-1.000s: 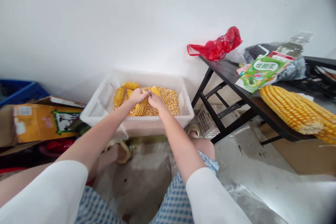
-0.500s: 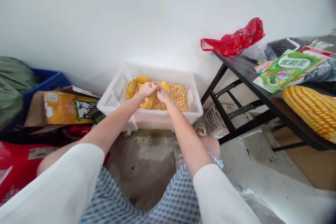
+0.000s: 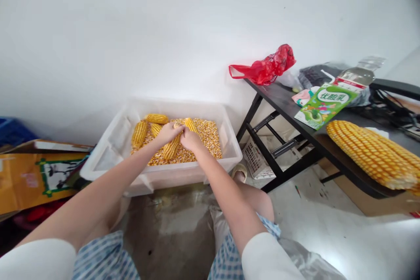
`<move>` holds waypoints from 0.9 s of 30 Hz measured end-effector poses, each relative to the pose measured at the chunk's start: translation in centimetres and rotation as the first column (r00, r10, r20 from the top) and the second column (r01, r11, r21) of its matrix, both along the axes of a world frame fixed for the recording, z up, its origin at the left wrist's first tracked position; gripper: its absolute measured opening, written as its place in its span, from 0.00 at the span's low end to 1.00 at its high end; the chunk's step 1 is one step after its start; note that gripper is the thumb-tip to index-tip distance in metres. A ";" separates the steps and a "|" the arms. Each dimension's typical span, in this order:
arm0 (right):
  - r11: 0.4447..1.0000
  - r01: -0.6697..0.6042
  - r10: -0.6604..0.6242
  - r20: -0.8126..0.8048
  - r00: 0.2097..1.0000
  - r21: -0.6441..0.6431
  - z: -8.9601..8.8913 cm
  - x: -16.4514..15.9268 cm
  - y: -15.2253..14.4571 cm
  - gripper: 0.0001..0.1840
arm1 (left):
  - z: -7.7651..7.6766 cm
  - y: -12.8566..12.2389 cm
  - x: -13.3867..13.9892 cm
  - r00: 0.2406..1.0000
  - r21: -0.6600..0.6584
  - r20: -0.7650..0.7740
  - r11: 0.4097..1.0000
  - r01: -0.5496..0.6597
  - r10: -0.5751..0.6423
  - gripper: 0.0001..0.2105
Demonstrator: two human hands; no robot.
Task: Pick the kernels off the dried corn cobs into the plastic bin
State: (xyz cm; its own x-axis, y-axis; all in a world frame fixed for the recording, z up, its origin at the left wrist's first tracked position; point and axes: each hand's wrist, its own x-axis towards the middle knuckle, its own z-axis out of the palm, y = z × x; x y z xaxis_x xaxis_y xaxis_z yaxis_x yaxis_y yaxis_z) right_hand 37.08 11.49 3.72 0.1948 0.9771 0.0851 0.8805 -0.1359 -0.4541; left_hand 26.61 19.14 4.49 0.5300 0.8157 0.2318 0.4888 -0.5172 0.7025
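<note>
My left hand [image 3: 168,133] and my right hand [image 3: 191,139] meet over a translucent plastic bin [image 3: 232,140]. Both are closed on a corn cob [image 3: 177,125], of which only a small end shows between the fingers. Just beneath them lies a yellow corn ear [image 3: 170,149], and another ear [image 3: 190,124] rests behind my right hand. Further ears, among them an upright-lying one [image 3: 140,134] and one at the back [image 3: 156,118], are at the bin's left side. Loose corn kernels [image 3: 210,140] cover the bottom.
To the right a black folding table [image 3: 275,100] holds a red plastic bag [image 3: 269,68], a green drink carton [image 3: 324,104], a clear bottle [image 3: 357,74] and large corn ears [image 3: 370,153]. A white basket [image 3: 256,157] sits below. At left are an orange cardboard box [image 3: 19,179] and blue crate [image 3: 15,133].
The view has turned to the right and the bin now appears further left and lower. My hands stay together on the cob over the bin.
</note>
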 end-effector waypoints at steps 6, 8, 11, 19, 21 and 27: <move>0.996 0.056 -0.053 0.040 0.998 -0.073 0.1 0.3 -0.1 0.23 | 0.9 -0.2 0.8 0.985 0.037 -0.174 0.999 0.003 0.004 0.20; 0.995 0.039 -0.035 0.053 0.998 -0.093 0.2 0.4 -0.1 0.22 | 1.1 0.1 1.1 0.976 0.040 -0.219 0.999 0.006 0.003 0.21; 0.993 0.014 -0.007 0.056 0.998 -0.115 0.5 0.7 -0.3 0.22 | 1.2 1.0 1.3 0.954 0.059 -0.295 0.998 -0.030 0.046 0.22; 0.984 0.018 -0.001 0.095 0.995 -0.177 1.4 0.1 -0.6 0.20 | 0.3 3.8 1.7 0.944 0.045 -0.326 0.998 -0.035 0.048 0.24; 0.984 0.036 -0.020 0.092 0.996 -0.177 2.1 0.1 -1.1 0.18 | 0.2 4.0 1.9 0.936 0.033 -0.350 0.999 -0.035 0.044 0.24; 0.757 0.410 -0.336 -0.235 0.912 0.509 2.7 5.5 -11.7 0.18 | 0.8 3.4 1.4 0.932 -0.004 -0.363 1.000 -0.012 0.010 0.23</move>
State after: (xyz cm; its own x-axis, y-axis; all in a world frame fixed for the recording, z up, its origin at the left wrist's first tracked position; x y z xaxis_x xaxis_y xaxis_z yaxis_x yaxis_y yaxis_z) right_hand 42.58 -0.19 6.38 0.5786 0.6264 0.5224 0.7445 -0.1440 -0.6519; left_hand 28.05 22.52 5.33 0.5678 0.8229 0.0208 0.7168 -0.5067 0.4791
